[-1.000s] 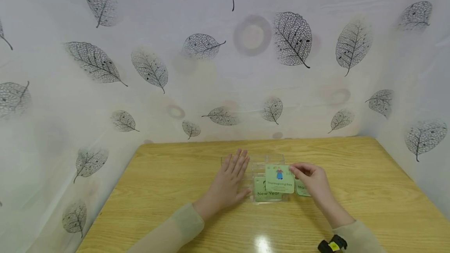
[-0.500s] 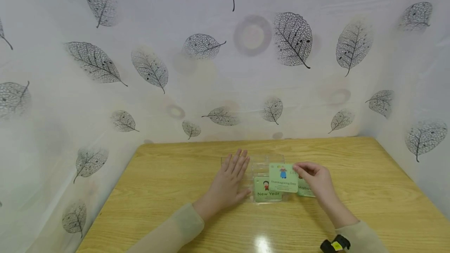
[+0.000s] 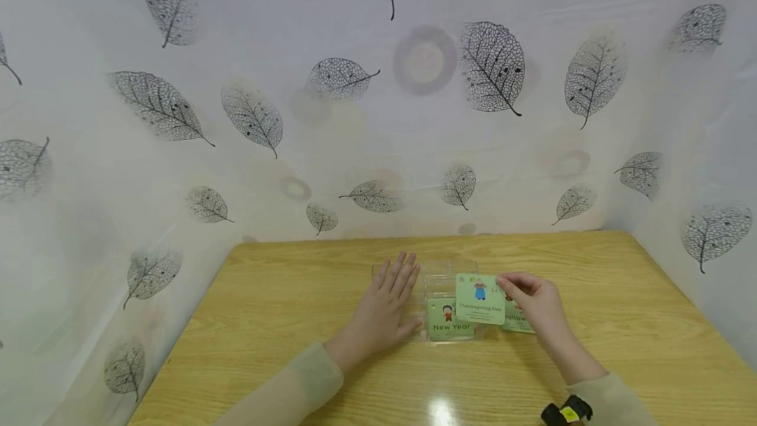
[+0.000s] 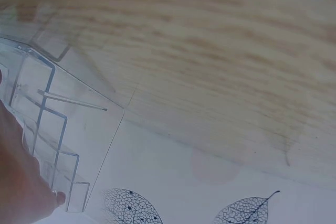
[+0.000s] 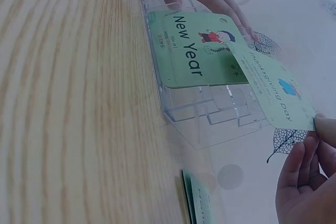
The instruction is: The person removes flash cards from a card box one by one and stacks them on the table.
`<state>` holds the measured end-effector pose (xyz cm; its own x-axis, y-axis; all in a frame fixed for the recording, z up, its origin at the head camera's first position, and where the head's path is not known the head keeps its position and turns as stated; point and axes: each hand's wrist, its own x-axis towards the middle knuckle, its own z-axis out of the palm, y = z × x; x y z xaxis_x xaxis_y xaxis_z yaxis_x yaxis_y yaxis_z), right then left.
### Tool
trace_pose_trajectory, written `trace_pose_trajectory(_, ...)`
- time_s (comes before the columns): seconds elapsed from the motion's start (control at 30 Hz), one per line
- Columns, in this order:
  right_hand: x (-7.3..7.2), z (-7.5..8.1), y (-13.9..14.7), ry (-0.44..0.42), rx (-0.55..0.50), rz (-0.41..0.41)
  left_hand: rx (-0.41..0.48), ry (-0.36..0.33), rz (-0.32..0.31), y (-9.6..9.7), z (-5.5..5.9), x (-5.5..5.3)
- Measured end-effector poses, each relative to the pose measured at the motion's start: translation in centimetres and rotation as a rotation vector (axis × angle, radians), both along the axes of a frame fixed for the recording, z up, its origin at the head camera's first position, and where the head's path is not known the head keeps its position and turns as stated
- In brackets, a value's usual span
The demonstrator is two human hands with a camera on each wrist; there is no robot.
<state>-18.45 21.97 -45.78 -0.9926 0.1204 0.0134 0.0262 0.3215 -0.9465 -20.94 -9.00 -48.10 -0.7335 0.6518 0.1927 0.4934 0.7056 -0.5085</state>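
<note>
A green Thanksgiving Day card (image 3: 480, 301) is pinched at its upper right corner between the thumb and fingers of my right hand (image 3: 537, 301). It is held up before a clear tiered plastic rack (image 5: 181, 124). In the rack's front slot stands a green New Year card (image 3: 443, 329), partly covered by the held card in the head view. My left hand (image 3: 383, 304) lies with straight fingers on the rack's left part. In the left wrist view, the rack's stepped clear dividers (image 4: 65, 129) show beside that hand. Behind my right hand lies a Halloween card (image 3: 518, 322), partly hidden.
The wooden table (image 3: 266, 321) runs back to a pale curtain (image 3: 355, 143) printed with dark leaves. A small stack of green cards (image 5: 197, 198) lies on the table beside the rack in the right wrist view. A black band (image 3: 566, 411) sits at the right wrist.
My right hand has moved slightly right with the Thanksgiving Day card, uncovering more of the New Year card. The Halloween card has shifted right too. The left hand stays in place.
</note>
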Motion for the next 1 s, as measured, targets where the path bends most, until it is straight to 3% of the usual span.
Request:
trace_pose_trajectory(0.67,0.1,-0.2,1.1,-0.012,-0.033,-0.022,-0.01,0.019,-0.006,0.0,-0.1,0.1)
trace_pose_trajectory(1.0,0.2,-0.4,1.9,0.026,-0.054,-0.04,-0.002,0.003,0.0,0.0,-0.2,0.1)
